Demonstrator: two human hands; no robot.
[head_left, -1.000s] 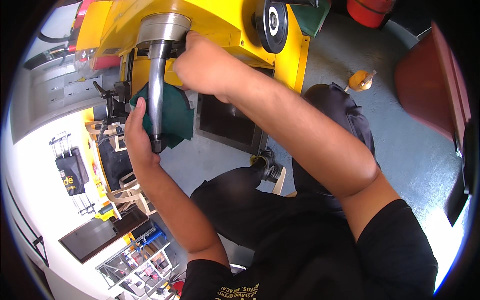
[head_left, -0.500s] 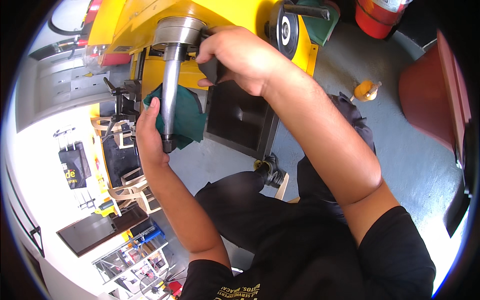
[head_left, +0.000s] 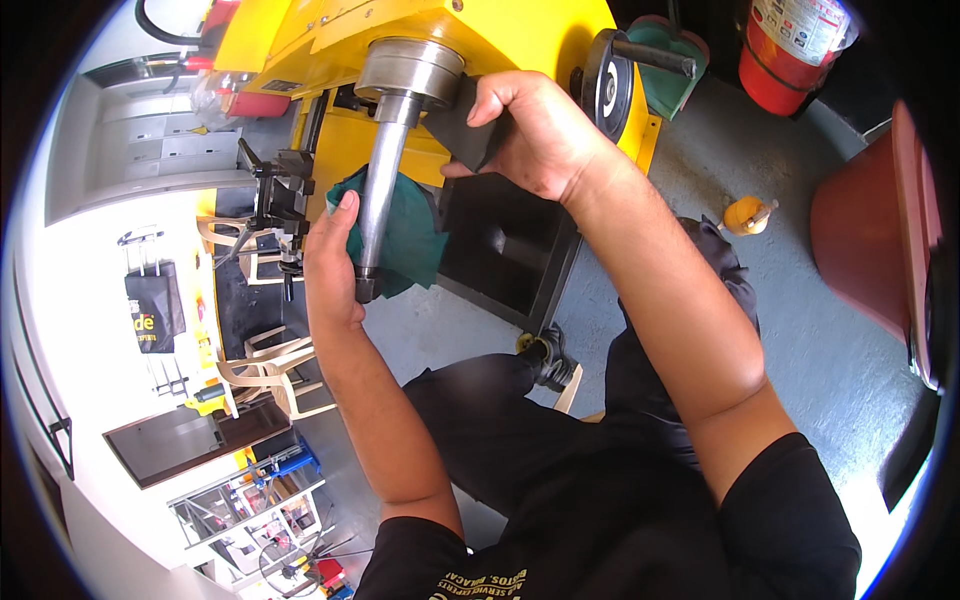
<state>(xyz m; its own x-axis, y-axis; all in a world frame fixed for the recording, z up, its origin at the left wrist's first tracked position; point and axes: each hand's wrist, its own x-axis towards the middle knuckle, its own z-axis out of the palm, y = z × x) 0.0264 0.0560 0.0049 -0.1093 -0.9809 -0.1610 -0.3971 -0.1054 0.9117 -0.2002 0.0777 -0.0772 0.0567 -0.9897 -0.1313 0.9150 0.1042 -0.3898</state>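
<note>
A bare steel shaft (head_left: 382, 190) juts toward me from a thick round steel hub (head_left: 410, 75) on a yellow machine (head_left: 480, 35). My left hand (head_left: 332, 250) is closed around a green cloth (head_left: 412, 240) behind the shaft's near end, thumb on the left side; most of its fingers are hidden. Whether the cloth wraps the shaft fully I cannot tell. At the hub's right side, my right hand (head_left: 535, 135) pinches a dark grey flat sheet (head_left: 468, 128) between thumb and fingers, its edge close to or touching the hub.
Right of the hub is a black handwheel (head_left: 605, 85) with a crank handle. Farther right are a green dustpan (head_left: 672, 65), a red container (head_left: 775, 65), a yellow round object (head_left: 745, 215) on the floor and a reddish-brown bin (head_left: 865, 240). Beige chairs (head_left: 270, 375) stand at left.
The whole view has shifted, so the machine sits farther right. My right hand has drawn slightly away from the hub, showing more of the dark sheet. My left hand stays at the cloth.
</note>
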